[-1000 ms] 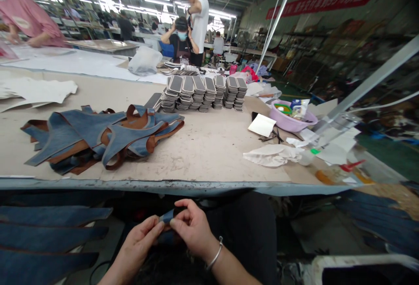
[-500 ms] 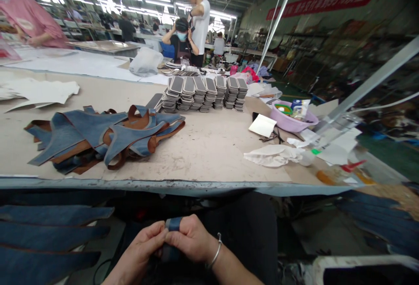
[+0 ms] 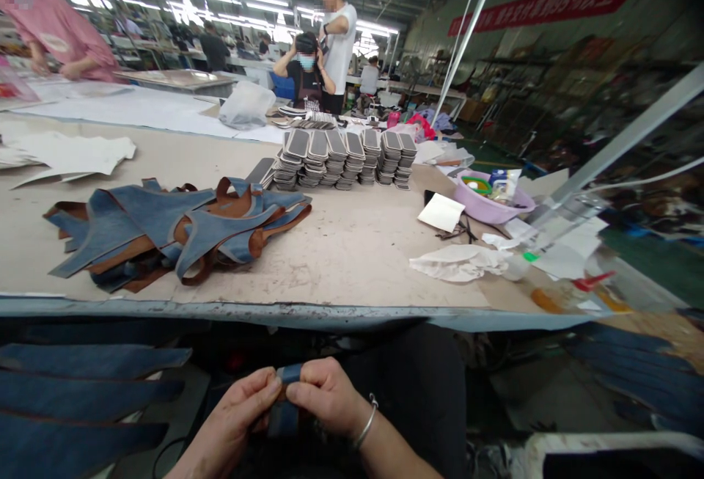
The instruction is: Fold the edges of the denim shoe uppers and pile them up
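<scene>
Low in the view, over my lap, my left hand [image 3: 250,402] pinches the left edge of a blue leather piece [image 3: 290,374]. My right hand [image 3: 327,397], with a metal bangle at the wrist, grips the same piece from the right, thumb on top. The leather is folded between the two hands, and its lower part hangs below them in shadow. Beyond the table's front edge lies a pile of blue leather pieces [image 3: 159,222] with brown undersides. More blue leather strips [image 3: 82,398] lie at the lower left.
Stacks of grey pads [image 3: 335,160] stand at the table's [image 3: 341,259] back. On the right are a purple basin [image 3: 495,207], crumpled white paper [image 3: 462,262], a bottle with a red tip [image 3: 561,295] and a slanted metal pole [image 3: 621,134]. Several people are beyond the table.
My two hands have moved slightly apart on the leather, with the right thumb a little further right. Beyond the table, the standing person in white has shifted an arm slightly.
</scene>
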